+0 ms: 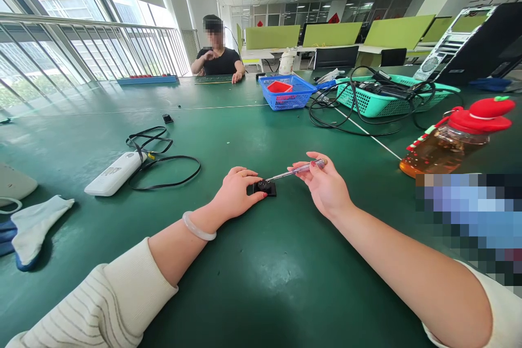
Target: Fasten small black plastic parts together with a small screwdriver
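My left hand point(240, 191) is closed around the left side of a small black part point(266, 187) lying on the green table point(253, 272), thumb in front and fingers behind. The part has a round raised piece on a flat square base; its exact kind is unclear. In my right hand point(324, 187) is a slim screwdriver point(299, 169) with a clear purplish handle, pinched between thumb and fingers. Its metal shaft slants down to the left, and the tip meets or nearly meets the top of the black part.
Left of my hands lie a white power bank point(115, 174), a black looped strap point(179, 159) and a glove point(38, 228). A blue basket point(287, 99), a teal basket point(367, 109) with cables and a red-lidded bottle point(448, 144) stand right. Another person point(220, 60) sits across the table.
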Available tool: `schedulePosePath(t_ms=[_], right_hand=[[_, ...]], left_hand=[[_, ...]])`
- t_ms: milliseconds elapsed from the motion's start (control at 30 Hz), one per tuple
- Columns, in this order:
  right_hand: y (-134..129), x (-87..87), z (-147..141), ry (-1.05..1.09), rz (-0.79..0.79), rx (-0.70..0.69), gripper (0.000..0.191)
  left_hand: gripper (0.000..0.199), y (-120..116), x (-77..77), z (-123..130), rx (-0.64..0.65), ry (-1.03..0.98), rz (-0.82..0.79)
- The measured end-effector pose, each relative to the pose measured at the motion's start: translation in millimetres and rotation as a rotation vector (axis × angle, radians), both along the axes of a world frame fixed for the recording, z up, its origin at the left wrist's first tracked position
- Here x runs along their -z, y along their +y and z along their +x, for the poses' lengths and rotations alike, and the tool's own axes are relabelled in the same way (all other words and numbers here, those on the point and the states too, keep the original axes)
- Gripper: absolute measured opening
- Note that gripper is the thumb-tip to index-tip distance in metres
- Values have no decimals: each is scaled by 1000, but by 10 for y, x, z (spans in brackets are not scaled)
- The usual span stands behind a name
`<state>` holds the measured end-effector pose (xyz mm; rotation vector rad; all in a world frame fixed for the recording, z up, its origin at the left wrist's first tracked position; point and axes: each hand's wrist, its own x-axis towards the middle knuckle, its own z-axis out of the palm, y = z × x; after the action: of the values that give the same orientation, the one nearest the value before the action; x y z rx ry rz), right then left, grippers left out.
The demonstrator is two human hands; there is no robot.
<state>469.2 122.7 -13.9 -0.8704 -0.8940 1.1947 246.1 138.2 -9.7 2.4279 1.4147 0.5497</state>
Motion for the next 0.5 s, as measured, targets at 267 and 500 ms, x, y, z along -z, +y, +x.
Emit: schedulePosePath(t_ms=[267,500], right_hand=[[32,45,1,-26,6,18,46],[37,79,14,-63,26,35,40]], left_hand=[[36,-8,-6,5,0,-6,-4],[35,-14,-4,2,-5,-18,-7]])
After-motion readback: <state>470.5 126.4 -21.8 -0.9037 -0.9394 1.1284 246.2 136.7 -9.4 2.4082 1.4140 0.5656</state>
